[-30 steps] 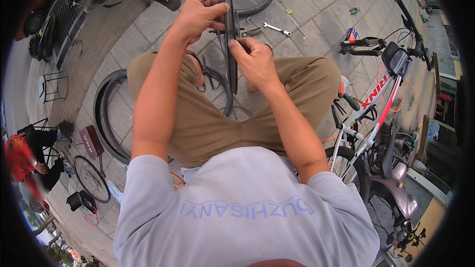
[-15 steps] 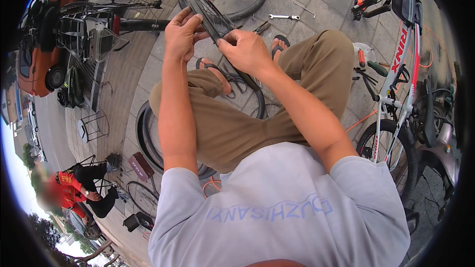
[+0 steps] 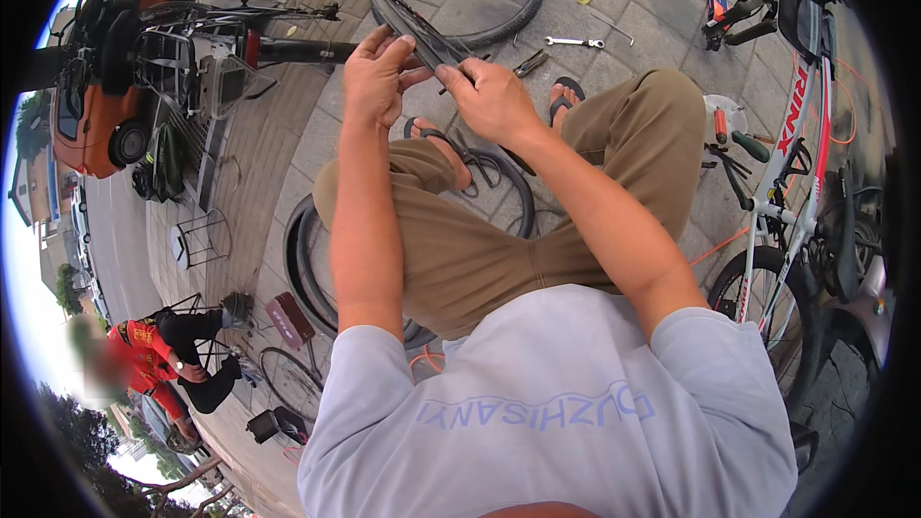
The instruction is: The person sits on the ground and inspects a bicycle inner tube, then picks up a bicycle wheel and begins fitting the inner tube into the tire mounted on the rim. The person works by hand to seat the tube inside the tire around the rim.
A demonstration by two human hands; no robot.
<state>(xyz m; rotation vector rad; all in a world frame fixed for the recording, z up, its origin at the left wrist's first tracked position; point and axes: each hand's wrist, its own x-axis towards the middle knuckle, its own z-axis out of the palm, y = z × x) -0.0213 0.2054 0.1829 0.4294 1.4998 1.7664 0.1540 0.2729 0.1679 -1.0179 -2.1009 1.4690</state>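
Observation:
A dark bicycle wheel (image 3: 429,46), seen almost edge-on with its spokes showing, stands tilted in front of my legs. My left hand (image 3: 377,82) holds its near side towards the top, thumb on the rim and fingers curled beneath. Lower on the same rim, my right hand (image 3: 492,104) presses with its thumb, the fingers wrapped over the side. The wheel's lower part is partly hidden behind my right hand and forearm. Flat on the paving beyond lies a loose tyre (image 3: 533,2).
A combination wrench (image 3: 574,42) and pliers (image 3: 531,63) lie beyond my feet. More tyres (image 3: 299,264) rest by my left leg. On the right stands a white and red bicycle (image 3: 802,125); a screwdriver (image 3: 720,125) lies nearby. A seated person in red (image 3: 144,355) is at far left.
The whole view has shifted slightly, so the scene sits farther right. My right thumb has moved a little up the rim towards my left hand, which keeps its hold.

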